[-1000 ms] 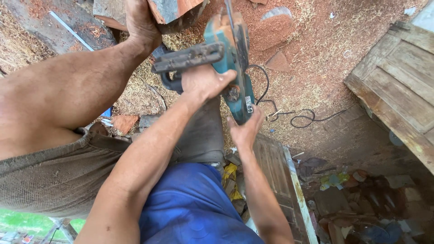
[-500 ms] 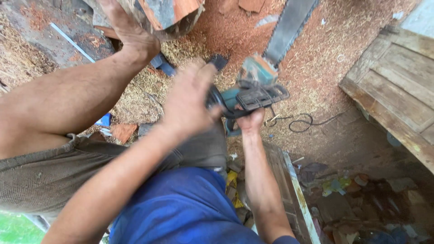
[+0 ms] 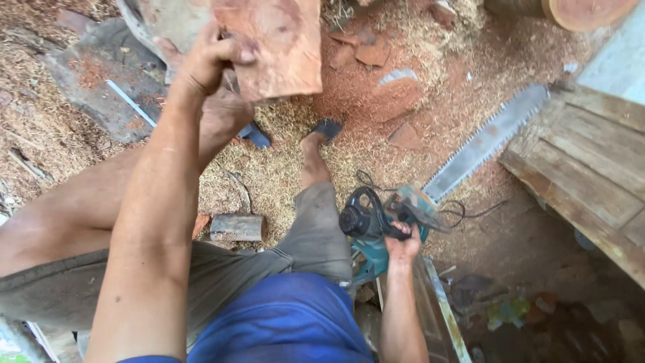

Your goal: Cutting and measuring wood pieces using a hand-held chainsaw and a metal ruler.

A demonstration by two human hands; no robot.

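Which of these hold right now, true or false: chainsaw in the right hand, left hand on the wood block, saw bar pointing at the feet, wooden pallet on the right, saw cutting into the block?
1. The right hand grips the chainsaw. True.
2. The left hand rests on the reddish wood block. True.
3. The saw bar points toward the feet. False: it angles up to the right, away from them.
4. A wooden pallet lies at the right. True.
5. The bar is cutting into the block. False: it is well apart from it.

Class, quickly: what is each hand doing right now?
Left hand: closed on the reddish wood block.
Right hand: closed on the handle of the teal chainsaw.
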